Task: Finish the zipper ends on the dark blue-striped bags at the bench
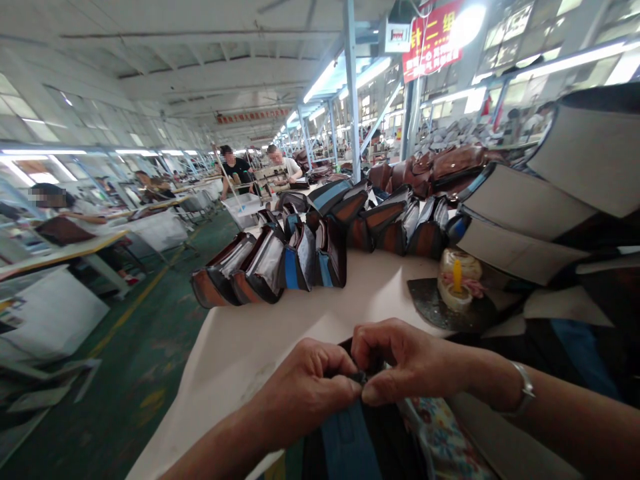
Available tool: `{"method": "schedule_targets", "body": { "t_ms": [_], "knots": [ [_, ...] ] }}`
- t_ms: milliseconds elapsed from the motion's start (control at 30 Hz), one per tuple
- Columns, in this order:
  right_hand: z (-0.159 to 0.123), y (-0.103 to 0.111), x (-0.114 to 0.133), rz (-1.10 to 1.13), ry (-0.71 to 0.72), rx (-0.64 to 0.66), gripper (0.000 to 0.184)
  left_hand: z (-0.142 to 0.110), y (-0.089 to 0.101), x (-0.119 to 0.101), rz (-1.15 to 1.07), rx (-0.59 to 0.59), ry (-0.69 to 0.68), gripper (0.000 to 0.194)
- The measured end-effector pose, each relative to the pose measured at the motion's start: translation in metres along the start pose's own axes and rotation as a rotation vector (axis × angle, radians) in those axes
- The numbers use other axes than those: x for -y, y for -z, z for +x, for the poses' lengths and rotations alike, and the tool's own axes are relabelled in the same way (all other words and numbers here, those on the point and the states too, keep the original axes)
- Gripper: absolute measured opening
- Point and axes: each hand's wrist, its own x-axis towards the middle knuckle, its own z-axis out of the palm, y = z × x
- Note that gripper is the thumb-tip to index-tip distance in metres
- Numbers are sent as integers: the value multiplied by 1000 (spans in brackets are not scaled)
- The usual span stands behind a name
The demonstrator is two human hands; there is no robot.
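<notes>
My left hand (pixel 305 387) and my right hand (pixel 405 363) meet at the near edge of the white worktable (pixel 250 347). Both are closed in a pinch on the top edge of a dark bag piece with a blue strip (pixel 347 440) that hangs toward me. The fingertips touch each other over the fabric. A metal bracelet sits on my right wrist. What lies under the fingers is hidden.
A row of brown, black and blue bags (pixel 280 260) stands across the table. A glue jar with a yellow stick (pixel 457 280) rests on a dark plate at right. Grey panels (pixel 525 200) are stacked far right. Other people work at tables on the left and behind.
</notes>
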Motion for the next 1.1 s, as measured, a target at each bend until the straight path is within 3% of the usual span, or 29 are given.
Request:
{"method": "schedule_targets", "body": {
  "t_ms": [300, 467, 600, 833, 967, 1100],
  "knots": [
    [4, 0, -7, 99, -45, -2, 20, 3, -2, 5, -54, -10, -18, 17],
    [6, -3, -11, 64, -43, -80, 15, 5, -2, 3, 64, -38, -9, 32],
    [5, -4, -11, 44, -62, -113, 12, 7, -3, 4, 170, -32, -2, 22],
    [4, -10, -12, -358, 132, -257, 10, 5, -1, 2, 276, -90, -21, 16],
    [2, -14, -12, -539, 278, -262, 11, 7, 0, 4, 207, -62, -9, 26],
    [-2, -14, -12, -645, 269, -231, 12, 12, -1, 6, 221, -93, 5, 28]
  ]
}}
